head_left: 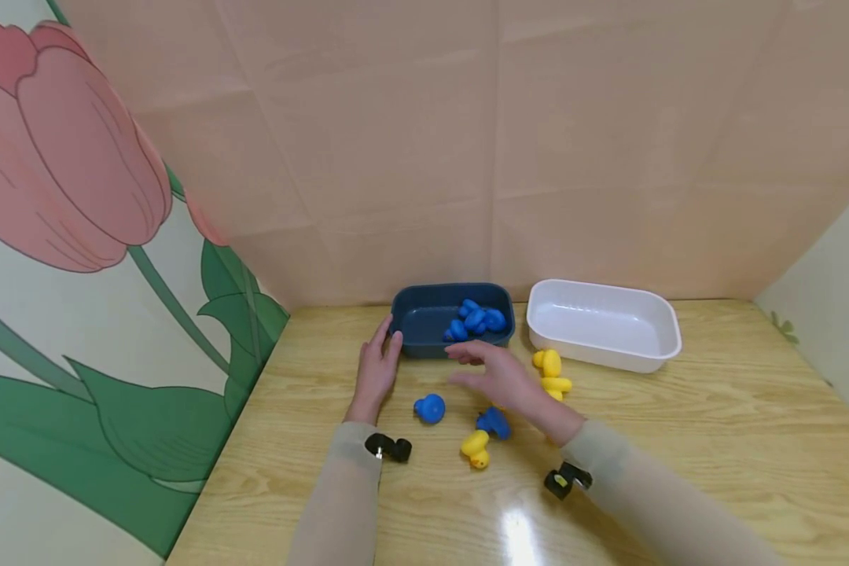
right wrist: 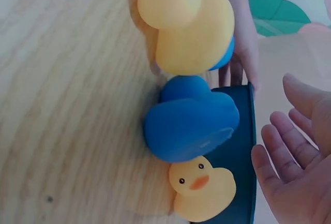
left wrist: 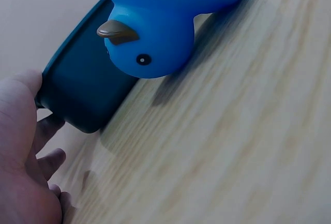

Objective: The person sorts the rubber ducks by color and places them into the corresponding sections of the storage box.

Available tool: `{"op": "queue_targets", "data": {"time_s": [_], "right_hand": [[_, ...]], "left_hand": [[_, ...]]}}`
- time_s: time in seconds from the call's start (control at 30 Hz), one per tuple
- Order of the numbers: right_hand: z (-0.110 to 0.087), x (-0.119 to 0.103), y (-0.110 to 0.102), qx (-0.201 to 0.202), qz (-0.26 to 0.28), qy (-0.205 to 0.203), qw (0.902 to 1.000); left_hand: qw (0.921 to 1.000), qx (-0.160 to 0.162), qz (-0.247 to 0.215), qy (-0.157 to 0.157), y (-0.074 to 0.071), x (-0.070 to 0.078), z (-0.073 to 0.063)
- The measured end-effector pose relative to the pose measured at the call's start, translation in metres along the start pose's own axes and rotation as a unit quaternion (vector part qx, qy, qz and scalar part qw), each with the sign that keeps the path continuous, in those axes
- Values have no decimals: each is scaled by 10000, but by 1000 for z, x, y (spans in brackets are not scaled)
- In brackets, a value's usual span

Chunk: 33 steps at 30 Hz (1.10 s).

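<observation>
My left hand (head_left: 377, 373) touches the left end of a dark blue basin (head_left: 419, 347) with its fingers loosely extended; the left wrist view shows its fingertips at the basin's end. Several blue rubber ducks (head_left: 475, 318) lie inside, toward the right. My right hand (head_left: 498, 377) hovers before the basin's front right corner, fingers apart, holding nothing; the right wrist view shows its open palm. On the table between my arms are a blue duck (head_left: 433, 409), a second blue duck (head_left: 495, 423) and a yellow duck (head_left: 475, 448) beside it.
A white basin (head_left: 594, 352) stands right of the dark one, with no ducks visible in it. Near its front left corner are yellow ducks (head_left: 551, 363), partly behind my right hand. A beige cloth backdrop (head_left: 410, 157) rises behind the wooden table (head_left: 743, 417).
</observation>
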State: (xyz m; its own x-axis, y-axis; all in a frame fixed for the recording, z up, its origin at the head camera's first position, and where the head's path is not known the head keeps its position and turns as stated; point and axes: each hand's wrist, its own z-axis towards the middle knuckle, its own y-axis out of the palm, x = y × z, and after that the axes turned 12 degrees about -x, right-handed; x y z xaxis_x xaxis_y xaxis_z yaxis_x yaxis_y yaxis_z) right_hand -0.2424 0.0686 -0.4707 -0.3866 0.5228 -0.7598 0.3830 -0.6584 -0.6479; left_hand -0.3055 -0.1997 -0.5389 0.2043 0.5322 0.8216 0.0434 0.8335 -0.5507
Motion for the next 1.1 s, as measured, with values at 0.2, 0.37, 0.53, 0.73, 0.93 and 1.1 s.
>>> {"op": "queue_targets", "data": {"time_s": [0.2, 0.37, 0.53, 0.73, 0.93, 1.1], "right_hand": [[0, -3, 7, -380, -17, -105, 9992], [2, -2, 14, -713, -43, -239, 9972], [4, -1, 20, -990, -43, -459, 9940], [6, 3, 26, -1138, 22, -490, 9923], [8, 6, 30, -1313, 30, -420, 9905], [9, 6, 31, -1434, 2, -330, 9891]], "left_hand": [[9998, -16, -89, -177, 1, 0, 0], [9997, 0, -146, -181, 0, 0, 0], [9997, -16, -136, -189, -1, 1, -1], [9999, 40, -117, -63, -1, 3, -2], [9999, 55, -129, -20, -1, 2, -1], [9997, 99, -146, 177, 2, -12, 5]]}}
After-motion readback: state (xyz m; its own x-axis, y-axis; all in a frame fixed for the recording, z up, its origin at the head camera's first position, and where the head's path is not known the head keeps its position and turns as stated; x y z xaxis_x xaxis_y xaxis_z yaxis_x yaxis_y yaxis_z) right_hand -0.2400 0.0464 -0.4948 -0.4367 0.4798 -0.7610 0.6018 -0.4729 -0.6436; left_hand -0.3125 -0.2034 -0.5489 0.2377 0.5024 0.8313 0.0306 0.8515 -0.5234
